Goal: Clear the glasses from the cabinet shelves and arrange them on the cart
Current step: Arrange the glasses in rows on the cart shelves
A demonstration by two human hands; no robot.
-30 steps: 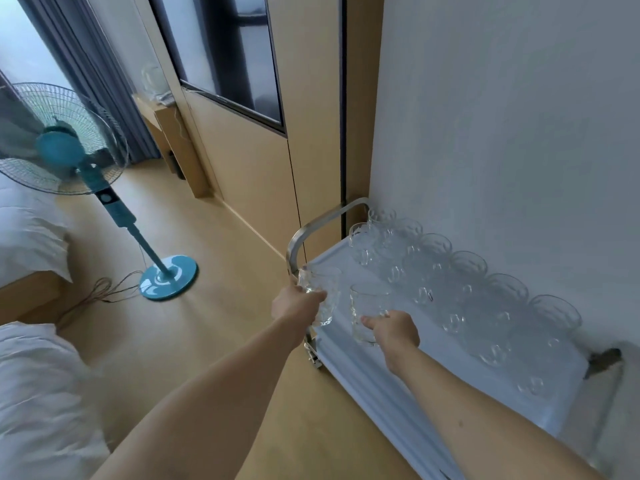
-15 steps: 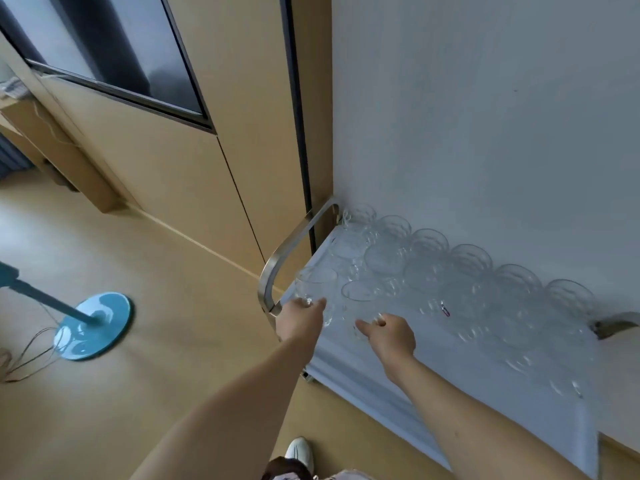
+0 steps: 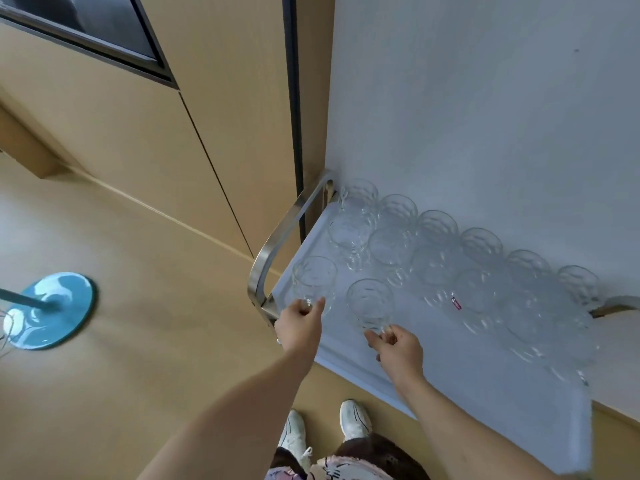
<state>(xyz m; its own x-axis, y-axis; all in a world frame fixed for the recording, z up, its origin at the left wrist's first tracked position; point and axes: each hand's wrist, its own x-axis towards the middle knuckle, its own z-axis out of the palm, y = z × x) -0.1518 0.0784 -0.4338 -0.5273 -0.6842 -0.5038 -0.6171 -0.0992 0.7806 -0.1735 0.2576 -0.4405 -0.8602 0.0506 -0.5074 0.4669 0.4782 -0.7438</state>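
Left hand [image 3: 300, 326] pinches the base of one stemmed glass [image 3: 314, 282] at the cart's [image 3: 485, 382] handle-end corner; right hand [image 3: 398, 346] pinches a second glass [image 3: 370, 303] beside it. Two rows of glasses [image 3: 460, 258] fill the cart's wall side; bare tray toward its front edge.

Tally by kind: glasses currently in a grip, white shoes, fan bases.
Glasses in a grip: 2, left glass in left hand, right glass in right hand
White shoes: 2
Fan base: 1
Total: 5
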